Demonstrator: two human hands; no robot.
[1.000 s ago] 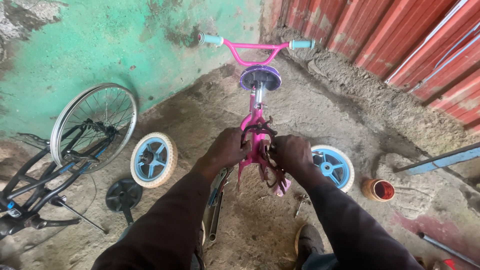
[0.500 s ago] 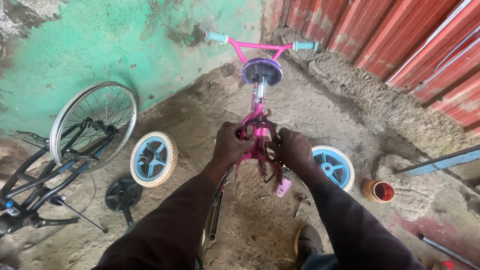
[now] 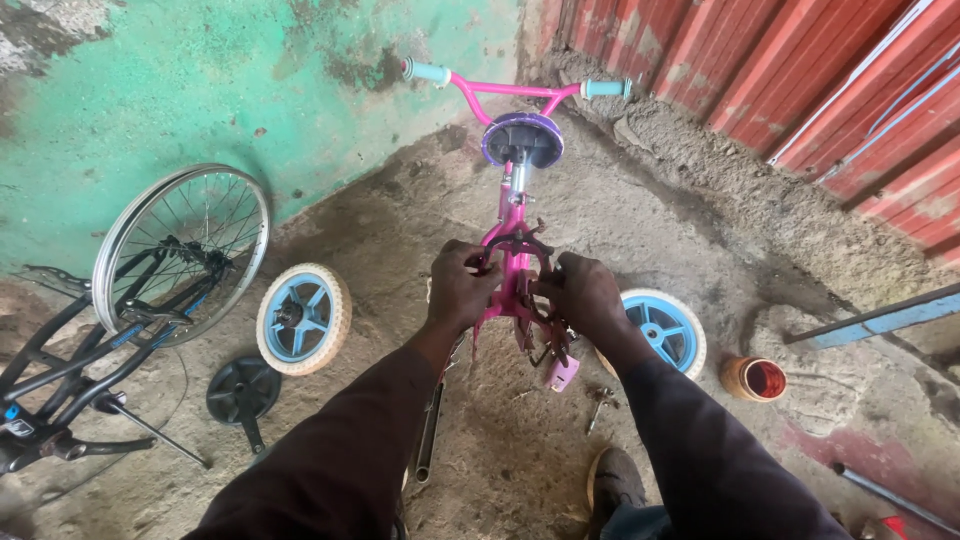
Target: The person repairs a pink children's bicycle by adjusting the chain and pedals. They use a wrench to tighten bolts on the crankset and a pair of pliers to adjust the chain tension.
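A small pink bicycle frame (image 3: 511, 215) stands upside down on the dirt floor, resting on its purple saddle (image 3: 522, 137) and pink handlebar with teal grips (image 3: 516, 87). My left hand (image 3: 462, 286) and my right hand (image 3: 585, 295) both grip the dark chainring and crank (image 3: 519, 245) at the frame's middle, one on each side. A pink pedal (image 3: 561, 372) hangs below my right hand. Dark sleeves cover both of my arms.
Two cream-tyred blue wheels lie on the floor, one at the left (image 3: 302, 319) and one at the right (image 3: 661, 331). A large spoked wheel on a black bike frame (image 3: 181, 253) leans at the left. A black disc (image 3: 243, 391), a small pot (image 3: 755, 379) and my shoe (image 3: 613, 480) are nearby.
Both hands have stayed on the crank area with small shifts of grip. The view has tilted a little, so the bike sits lower in the picture.
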